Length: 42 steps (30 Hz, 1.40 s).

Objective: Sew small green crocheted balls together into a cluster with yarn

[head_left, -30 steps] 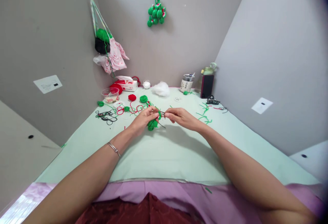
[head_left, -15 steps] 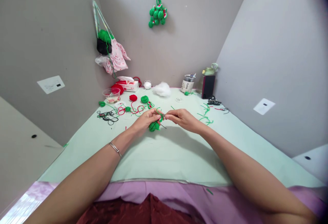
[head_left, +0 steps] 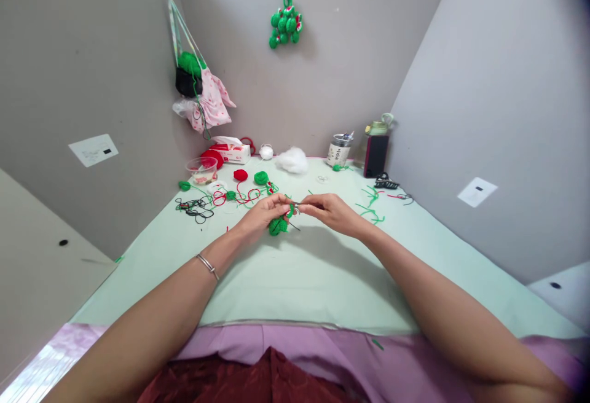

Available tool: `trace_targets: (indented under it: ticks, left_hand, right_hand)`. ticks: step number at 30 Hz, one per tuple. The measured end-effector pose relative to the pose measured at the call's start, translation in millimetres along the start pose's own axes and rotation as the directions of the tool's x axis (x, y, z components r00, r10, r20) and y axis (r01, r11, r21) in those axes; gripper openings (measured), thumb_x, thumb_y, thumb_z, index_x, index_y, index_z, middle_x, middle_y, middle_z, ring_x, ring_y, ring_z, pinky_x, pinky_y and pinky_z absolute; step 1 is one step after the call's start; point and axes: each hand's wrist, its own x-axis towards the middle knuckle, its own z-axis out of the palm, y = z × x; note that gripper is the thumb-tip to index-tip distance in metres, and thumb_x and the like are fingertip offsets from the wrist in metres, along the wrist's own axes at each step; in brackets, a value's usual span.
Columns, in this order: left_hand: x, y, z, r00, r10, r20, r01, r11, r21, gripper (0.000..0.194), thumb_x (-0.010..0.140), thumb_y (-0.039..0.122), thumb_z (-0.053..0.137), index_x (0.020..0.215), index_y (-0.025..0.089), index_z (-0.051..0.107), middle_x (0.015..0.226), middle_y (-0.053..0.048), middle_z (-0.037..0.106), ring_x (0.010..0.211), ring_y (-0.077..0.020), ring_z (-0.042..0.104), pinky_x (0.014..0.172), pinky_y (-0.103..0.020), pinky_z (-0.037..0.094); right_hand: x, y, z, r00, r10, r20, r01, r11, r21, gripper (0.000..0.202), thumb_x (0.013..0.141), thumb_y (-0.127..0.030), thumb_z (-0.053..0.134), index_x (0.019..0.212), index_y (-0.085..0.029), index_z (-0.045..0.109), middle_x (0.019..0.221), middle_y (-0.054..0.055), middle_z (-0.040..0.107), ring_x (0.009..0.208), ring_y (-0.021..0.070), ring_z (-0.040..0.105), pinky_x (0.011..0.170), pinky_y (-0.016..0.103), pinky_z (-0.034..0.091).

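Note:
My left hand [head_left: 271, 209] pinches a green crocheted piece [head_left: 278, 226] above the middle of the table. Its rounded body hangs under the fingers, and a small green loop [head_left: 290, 211] shows at the fingertips. In my right hand [head_left: 329, 211] is a thin metal crochet hook [head_left: 297, 204], held between thumb and forefinger. The hook's tip meets the green work at the left fingertips; the exact stitch is too small to make out. A short dark strand sticks out to the right below the fingers.
Behind my hands lie a red yarn ball [head_left: 240, 174], a green yarn ball [head_left: 260, 178] and tangled dark cord [head_left: 193, 207]. White stuffing [head_left: 292, 161], a tissue box [head_left: 236, 153], a tin [head_left: 338, 152] and a phone [head_left: 375, 156] line the back. Green yarn scraps [head_left: 370, 212] lie right.
My right hand has shifted very slightly, with more of the hook showing between the hands. The left hand keeps its hold on the green piece. The whole view has moved a little.

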Motion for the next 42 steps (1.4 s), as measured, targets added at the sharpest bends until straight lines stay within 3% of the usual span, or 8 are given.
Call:
trace_targets:
  ticks: [7,11,12,15,19,29,34,42]
  left_hand:
    - [-3,8,4.5,0.996,-0.052,-0.067,0.047,0.996,-0.073,0.030,0.078,0.031,0.076,0.099,0.015,0.062,0.081,-0.002,0.065,0.069,-0.0104,0.062,0.061,-0.020,0.047]
    - [-3,17,0.6,0.984,-0.072,-0.163,0.036,0.976,-0.214,0.027,0.078,0.018,0.074,0.101,0.014,0.061,0.081,-0.003,0.066,0.076,-0.0124,0.067,0.069,-0.022,0.053]
    - [-2,19,-1.0,0.980,-0.075,-0.186,0.026,0.967,-0.253,0.025,0.078,0.016,0.073,0.101,0.014,0.061,0.080,-0.003,0.066,0.076,-0.0126,0.068,0.070,-0.022,0.054]
    - [-1,23,-4.4,0.966,-0.114,-0.232,0.030,0.941,-0.336,0.022,0.079,0.010,0.069,0.100,0.013,0.062,0.080,-0.004,0.067,0.075,-0.0127,0.069,0.069,-0.022,0.055]
    - [-1,24,-3.8,0.969,-0.156,-0.191,0.082,0.934,-0.349,0.020,0.080,0.009,0.068,0.099,0.012,0.065,0.079,-0.004,0.067,0.072,-0.0114,0.068,0.066,-0.020,0.055]
    - [-3,20,-3.7,0.982,-0.177,-0.070,0.158,0.963,-0.216,0.021,0.079,0.019,0.072,0.097,0.014,0.064,0.073,-0.004,0.067,0.071,-0.0134,0.067,0.064,-0.022,0.054]
    - [-5,8,5.8,0.990,-0.136,0.041,0.137,0.991,-0.004,0.027,0.075,0.027,0.077,0.094,0.014,0.064,0.078,-0.006,0.069,0.071,-0.0148,0.067,0.067,-0.026,0.051]
    - [0,-9,5.2,0.996,-0.010,-0.089,0.027,0.982,0.185,0.023,0.074,0.030,0.078,0.090,0.016,0.070,0.085,-0.005,0.070,0.079,-0.0140,0.063,0.075,-0.026,0.047]
  right_hand:
    - [-3,-3,-9,1.000,0.027,0.005,-0.027,0.998,0.048,0.050,0.096,-0.055,0.043,0.088,-0.014,0.070,0.063,-0.002,0.051,0.060,0.0109,0.040,0.060,0.024,0.033]
    - [-4,4,-21,0.919,-0.031,0.393,-0.049,0.980,0.192,0.050,0.094,-0.057,0.047,0.097,-0.014,0.072,0.080,0.005,0.067,0.075,0.0151,0.059,0.072,0.026,0.044]
    - [-4,8,-23,0.913,-0.046,0.404,-0.041,0.978,0.205,0.050,0.094,-0.057,0.046,0.097,-0.014,0.072,0.087,0.007,0.070,0.080,0.0166,0.061,0.076,0.027,0.045]
    - [-1,22,-23,0.978,0.050,0.203,-0.071,0.993,0.095,0.047,0.095,-0.051,0.044,0.092,-0.014,0.072,0.088,0.009,0.071,0.082,0.0185,0.062,0.076,0.029,0.045]
    - [2,32,-20,0.978,0.208,-0.019,-0.206,0.944,-0.259,0.026,0.089,-0.034,0.053,0.081,-0.019,0.073,0.079,0.007,0.070,0.074,0.0188,0.060,0.070,0.029,0.039]
    - [-2,22,-9,0.931,0.357,0.075,-0.182,0.633,-0.753,0.028,0.086,-0.006,0.044,0.088,-0.012,0.071,0.095,0.016,0.072,0.081,0.0241,0.064,0.061,0.031,0.031]
    - [4,22,0,0.948,0.309,0.069,-0.150,0.631,-0.761,0.026,0.097,-0.021,0.045,0.095,-0.014,0.069,0.109,0.017,0.069,0.090,0.0248,0.066,0.063,0.029,0.034]
    - [12,34,16,0.967,0.242,0.084,-0.084,0.610,-0.788,0.029,0.092,-0.007,0.040,0.094,-0.011,0.068,0.103,0.018,0.068,0.093,0.0267,0.066,0.064,0.030,0.035]
